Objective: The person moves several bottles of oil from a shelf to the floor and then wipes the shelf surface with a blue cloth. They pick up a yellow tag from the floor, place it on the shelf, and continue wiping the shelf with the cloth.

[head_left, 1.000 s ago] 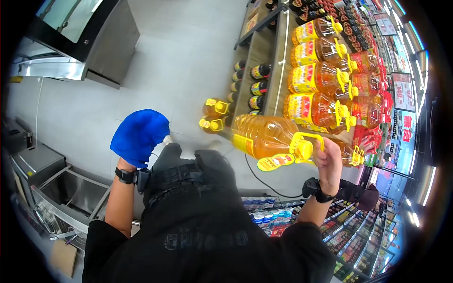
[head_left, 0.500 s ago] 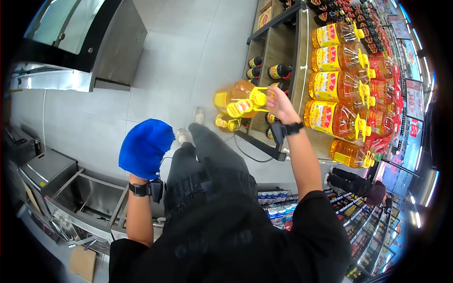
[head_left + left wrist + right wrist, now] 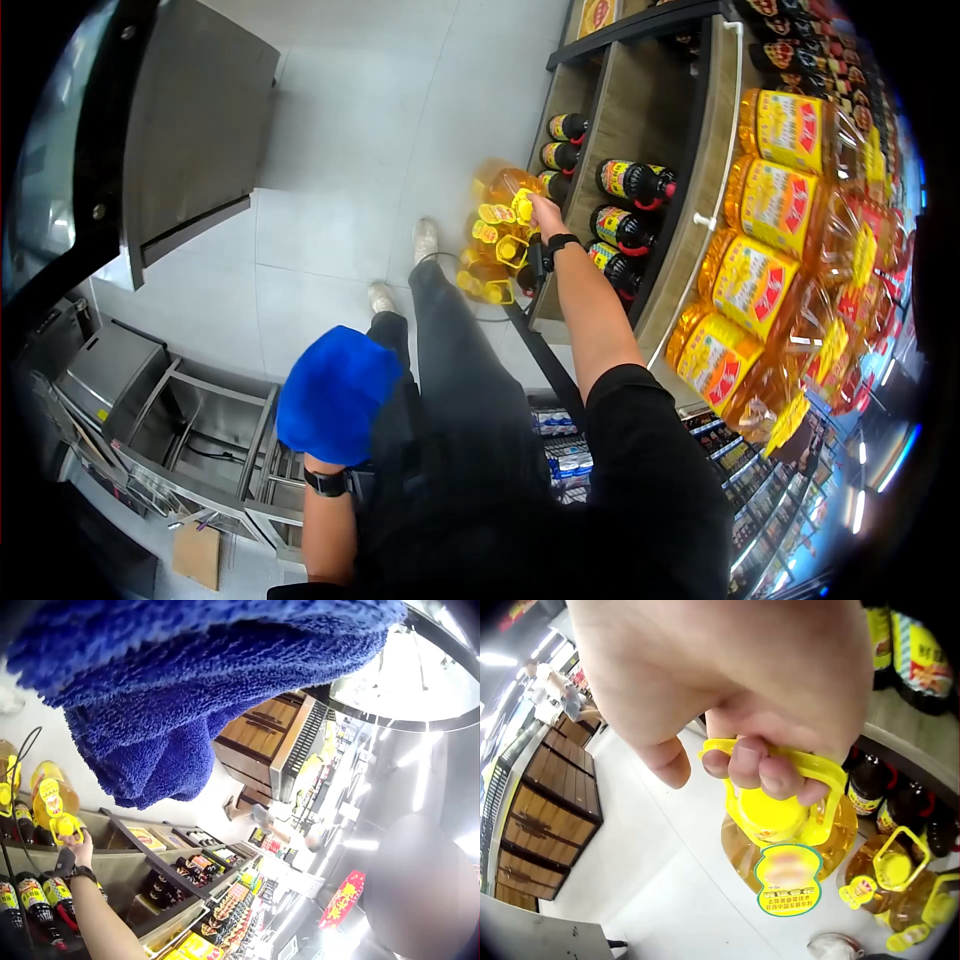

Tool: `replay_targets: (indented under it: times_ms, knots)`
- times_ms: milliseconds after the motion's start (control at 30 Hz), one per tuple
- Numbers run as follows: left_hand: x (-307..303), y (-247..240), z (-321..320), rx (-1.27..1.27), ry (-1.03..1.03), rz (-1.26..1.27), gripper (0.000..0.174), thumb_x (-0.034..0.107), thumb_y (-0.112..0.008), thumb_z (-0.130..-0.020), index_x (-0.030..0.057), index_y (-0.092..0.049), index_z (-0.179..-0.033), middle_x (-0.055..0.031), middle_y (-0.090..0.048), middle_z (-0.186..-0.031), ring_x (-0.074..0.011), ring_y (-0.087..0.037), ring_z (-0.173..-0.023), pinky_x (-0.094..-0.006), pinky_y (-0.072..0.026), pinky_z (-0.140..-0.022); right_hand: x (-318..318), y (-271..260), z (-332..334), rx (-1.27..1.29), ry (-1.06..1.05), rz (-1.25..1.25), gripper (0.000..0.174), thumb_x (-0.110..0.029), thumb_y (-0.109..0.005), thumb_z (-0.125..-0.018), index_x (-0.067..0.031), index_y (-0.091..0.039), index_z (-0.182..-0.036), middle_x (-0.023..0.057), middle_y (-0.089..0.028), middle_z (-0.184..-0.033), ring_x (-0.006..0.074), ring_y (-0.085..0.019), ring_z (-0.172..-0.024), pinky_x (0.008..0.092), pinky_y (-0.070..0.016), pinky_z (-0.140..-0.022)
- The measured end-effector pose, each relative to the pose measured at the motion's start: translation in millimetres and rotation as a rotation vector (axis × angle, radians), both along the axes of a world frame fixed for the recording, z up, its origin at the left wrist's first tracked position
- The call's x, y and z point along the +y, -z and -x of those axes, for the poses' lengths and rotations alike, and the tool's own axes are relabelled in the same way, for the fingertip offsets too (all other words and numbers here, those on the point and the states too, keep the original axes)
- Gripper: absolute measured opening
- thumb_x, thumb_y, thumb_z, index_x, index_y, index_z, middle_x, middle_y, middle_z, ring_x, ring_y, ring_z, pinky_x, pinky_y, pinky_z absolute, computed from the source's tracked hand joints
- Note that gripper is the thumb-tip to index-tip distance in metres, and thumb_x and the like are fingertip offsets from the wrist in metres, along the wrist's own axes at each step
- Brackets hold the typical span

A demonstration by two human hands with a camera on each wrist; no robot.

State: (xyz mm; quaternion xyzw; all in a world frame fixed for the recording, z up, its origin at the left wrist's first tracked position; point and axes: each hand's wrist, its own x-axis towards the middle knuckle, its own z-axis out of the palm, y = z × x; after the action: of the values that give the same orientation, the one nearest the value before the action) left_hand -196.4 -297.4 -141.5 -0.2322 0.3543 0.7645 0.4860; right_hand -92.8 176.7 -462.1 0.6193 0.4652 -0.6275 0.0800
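Note:
My right hand hooks its curled fingers around the yellow handle of a large cooking oil bottle. In the right wrist view the bottle hangs upright below the hand, with a yellow tag at its neck. More oil bottles with yellow caps stand on the floor right beside it, near the shelf's foot. A blue towel covers my left hand, well away to the left; its fingers are hidden and I cannot tell how they lie.
At right, a wooden shelf has dark sauce bottles below and a row of oil bottles on top. Grey floor lies ahead. Stainless steel equipment stands at left, with a metal sink frame nearer.
My right hand has carried the oil bottle from beside the shelf top down and forward to the bottles on the floor. The towel-covered left hand has shifted slightly right and nearer my body.

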Motion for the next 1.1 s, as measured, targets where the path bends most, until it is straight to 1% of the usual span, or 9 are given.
replay_targets:
  times_ms: [167,267,600,700,767,800,900,1000,1100]
  knots:
    - [58,31,1,-0.098,0.034,0.053,0.055,0.041,-0.038,-0.103,0.0085,-0.034,-0.147,-0.0135,-0.044,-0.146,-0.0316,-0.044,-0.131,-0.0461,-0.0333,-0.111,25,86,-10,-0.163,-0.193,-0.123,0.049,-0.042,-0.053,-0.096,0.0060,-0.063,-0.101,0.0098,-0.065,-0.094,0.0228,-0.059,-0.087,0.0384,-0.0439,-0.080]
    - [74,53,10,-0.060,0.094,0.118,0.054,0.036,-0.044,-0.101,0.0085,-0.034,-0.147,-0.0138,-0.046,-0.144,-0.0314,-0.047,-0.129,-0.0461,-0.0362,-0.109,41,122,-17,-0.190,-0.100,-0.161,0.040,-0.042,-0.052,-0.098,-0.0078,-0.054,-0.079,0.0000,-0.042,-0.058,0.0137,-0.041,-0.048,0.0316,-0.0333,-0.049]
    - [96,99,8,-0.088,0.112,0.222,0.053,0.035,-0.040,-0.103,0.0093,-0.031,-0.148,-0.0109,-0.044,-0.147,-0.0285,-0.045,-0.131,-0.0432,-0.0336,-0.112,50,207,-64,-0.205,0.032,-0.096,0.038,-0.041,-0.055,-0.097,-0.0109,-0.053,-0.074,-0.0025,-0.041,-0.055,0.0117,-0.039,-0.044,0.0303,-0.0303,-0.045]
    - [107,98,7,-0.103,0.153,0.337,0.052,0.036,-0.045,-0.102,0.0093,-0.037,-0.145,-0.0101,-0.050,-0.142,-0.0257,-0.051,-0.126,-0.0421,-0.0409,-0.107,49,218,-78,-0.185,0.066,-0.088,0.036,-0.041,-0.058,-0.096,-0.0115,-0.055,-0.075,-0.0035,-0.041,-0.055,0.0106,-0.037,-0.042,0.0290,-0.0292,-0.043]
    - [109,100,5,0.019,0.312,0.423,0.052,0.038,-0.042,-0.102,0.0092,-0.038,-0.145,-0.0107,-0.050,-0.141,-0.0263,-0.051,-0.125,-0.0424,-0.0413,-0.106,49,218,-77,-0.160,0.115,-0.093,0.037,-0.040,-0.057,-0.097,-0.0112,-0.054,-0.073,-0.0036,-0.040,-0.055,0.0108,-0.036,-0.043,0.0296,-0.0291,-0.044]
    - [113,100,7,0.082,0.395,0.463,0.051,0.038,-0.041,-0.102,0.0091,-0.038,-0.144,-0.0111,-0.051,-0.141,-0.0266,-0.051,-0.125,-0.0426,-0.0416,-0.106,48,220,-82,-0.212,0.082,-0.072,0.036,-0.040,-0.058,-0.096,-0.0057,-0.059,-0.085,0.0013,-0.050,-0.072,0.0148,-0.046,-0.061,0.0316,-0.0348,-0.058]
    - [139,110,14,-0.239,0.047,0.134,0.051,0.038,-0.040,-0.103,0.0088,-0.038,-0.145,-0.0116,-0.050,-0.141,-0.0274,-0.051,-0.125,-0.0424,-0.0410,-0.106,54,236,-83,-0.328,-0.015,-0.059,0.053,-0.044,-0.058,-0.092,0.0046,-0.067,-0.110,0.0145,-0.070,-0.107,0.0264,-0.065,-0.101,0.0366,-0.0458,-0.089]
    - [138,113,14,-0.210,0.098,0.120,0.058,0.024,-0.052,-0.100,0.0074,-0.027,-0.150,-0.0072,-0.040,-0.149,-0.0231,-0.041,-0.135,-0.0366,-0.0311,-0.114,56,259,-88,-0.333,-0.096,-0.044,0.057,-0.049,-0.056,-0.091,0.0032,-0.068,-0.111,0.0174,-0.070,-0.107,0.0285,-0.064,-0.104,0.0366,-0.0454,-0.092]
    - [144,114,9,-0.207,0.111,0.291,0.051,0.036,-0.042,-0.102,0.0085,-0.036,-0.145,-0.0112,-0.050,-0.141,-0.0276,-0.051,-0.125,-0.0422,-0.0390,-0.108,53,268,-91,-0.317,-0.076,-0.073,0.059,-0.052,-0.054,-0.090,0.0024,-0.068,-0.108,0.0196,-0.069,-0.107,0.0289,-0.064,-0.105,0.0370,-0.0451,-0.092]
